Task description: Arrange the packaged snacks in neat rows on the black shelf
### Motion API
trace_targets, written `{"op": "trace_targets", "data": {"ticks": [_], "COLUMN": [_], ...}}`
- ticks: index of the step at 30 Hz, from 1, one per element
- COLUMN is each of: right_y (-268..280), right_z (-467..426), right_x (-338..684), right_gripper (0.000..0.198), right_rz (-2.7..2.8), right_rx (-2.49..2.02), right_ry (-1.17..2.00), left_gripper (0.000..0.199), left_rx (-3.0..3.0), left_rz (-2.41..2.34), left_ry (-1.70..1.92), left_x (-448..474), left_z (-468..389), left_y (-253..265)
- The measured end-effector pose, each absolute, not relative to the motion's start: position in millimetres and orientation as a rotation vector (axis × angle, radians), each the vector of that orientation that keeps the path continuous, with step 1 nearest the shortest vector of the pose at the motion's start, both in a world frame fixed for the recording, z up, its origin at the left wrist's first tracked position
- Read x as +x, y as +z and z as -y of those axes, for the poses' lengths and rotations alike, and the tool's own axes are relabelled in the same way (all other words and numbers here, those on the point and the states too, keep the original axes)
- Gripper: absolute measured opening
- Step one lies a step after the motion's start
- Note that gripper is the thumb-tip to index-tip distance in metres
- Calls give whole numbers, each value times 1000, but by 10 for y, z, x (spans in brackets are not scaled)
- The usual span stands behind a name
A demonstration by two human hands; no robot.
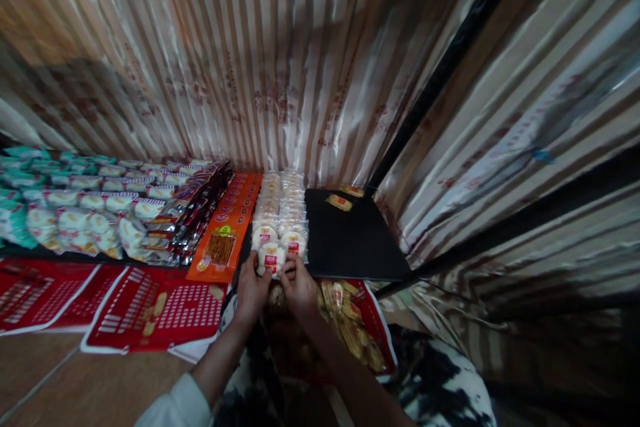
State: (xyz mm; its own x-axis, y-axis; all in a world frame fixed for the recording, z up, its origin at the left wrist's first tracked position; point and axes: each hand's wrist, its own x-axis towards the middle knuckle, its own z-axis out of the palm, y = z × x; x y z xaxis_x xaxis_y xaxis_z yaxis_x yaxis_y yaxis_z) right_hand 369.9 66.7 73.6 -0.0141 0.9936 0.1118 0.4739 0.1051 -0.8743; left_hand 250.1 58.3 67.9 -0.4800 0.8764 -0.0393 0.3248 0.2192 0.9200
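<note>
Both hands pinch a clear packet of round white crackers (271, 260) with a red and yellow label. My left hand (252, 288) grips its left edge, and my right hand (301, 288) has its right edge between thumb and fingers. The packet is at the front of two rows of similar cracker packets (280, 203), which run back to the corrugated wall. Just left of these rows lies an orange snack pack (220, 233). Below my hands a red basket (387, 340) holds many gold-wrapped snacks (350, 320), partly hidden by my arms.
Right of the rows, two small gold packets (339, 201) lie on the black shelf (360, 247). Dark red packs (197, 213) and white and green packets (95, 213) fill its left side. Red baskets (165, 307) stand below. A black post (440, 80) rises at right.
</note>
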Motion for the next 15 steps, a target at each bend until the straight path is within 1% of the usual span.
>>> {"op": "trace_targets", "data": {"ticks": [3, 9, 12, 15], "right_y": [696, 542, 494, 475], "right_z": [-738, -865, -930, -958], "right_x": [3563, 3443, 3430, 3429], "right_gripper": [28, 16, 13, 13], "right_rz": [1676, 1689, 1736, 1782], "right_rx": [-1521, -1447, -1439, -1461], "right_ry": [735, 667, 633, 558], "left_gripper": [56, 44, 43, 44], "left_rx": [1263, 1599, 1651, 1657], "left_rz": [-2003, -2073, -2115, -2133], "left_ry": [1217, 1115, 1032, 966], "left_x": [2390, 2358, 2371, 2392], "left_z": [-664, -706, -718, -744], "left_y": [637, 621, 635, 625]}}
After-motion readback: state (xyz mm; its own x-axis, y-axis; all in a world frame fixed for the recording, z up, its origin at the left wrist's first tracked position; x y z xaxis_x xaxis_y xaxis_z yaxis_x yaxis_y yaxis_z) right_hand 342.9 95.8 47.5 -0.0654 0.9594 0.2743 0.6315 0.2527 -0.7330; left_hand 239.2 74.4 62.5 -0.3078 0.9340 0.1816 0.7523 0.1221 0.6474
